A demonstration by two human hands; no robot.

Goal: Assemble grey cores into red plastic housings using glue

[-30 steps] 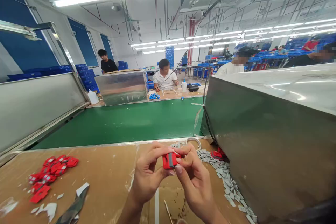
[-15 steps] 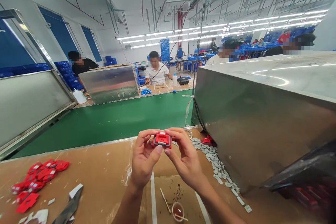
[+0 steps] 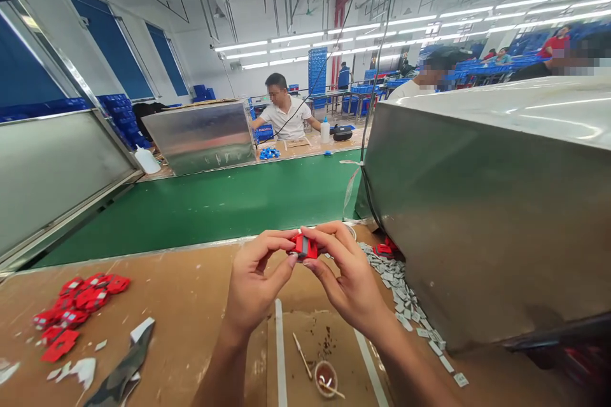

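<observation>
The small red plastic part point(image 3: 303, 246) sits pinched between both hands, held up over the brown worktable point(image 3: 191, 305) just short of the green conveyor belt point(image 3: 238, 203). Half a second ago its flat framed face looked up at us; now it is turned edge-on, showing a grey strip along its side, so the work seems to have moved to that edge. The left hand point(image 3: 252, 283) and right hand point(image 3: 351, 280) each grip it with thumb and fingertips. More red parts point(image 3: 76, 305) lie heaped far left; grey chips point(image 3: 396, 286) trail beside the steel housing point(image 3: 491, 216).
</observation>
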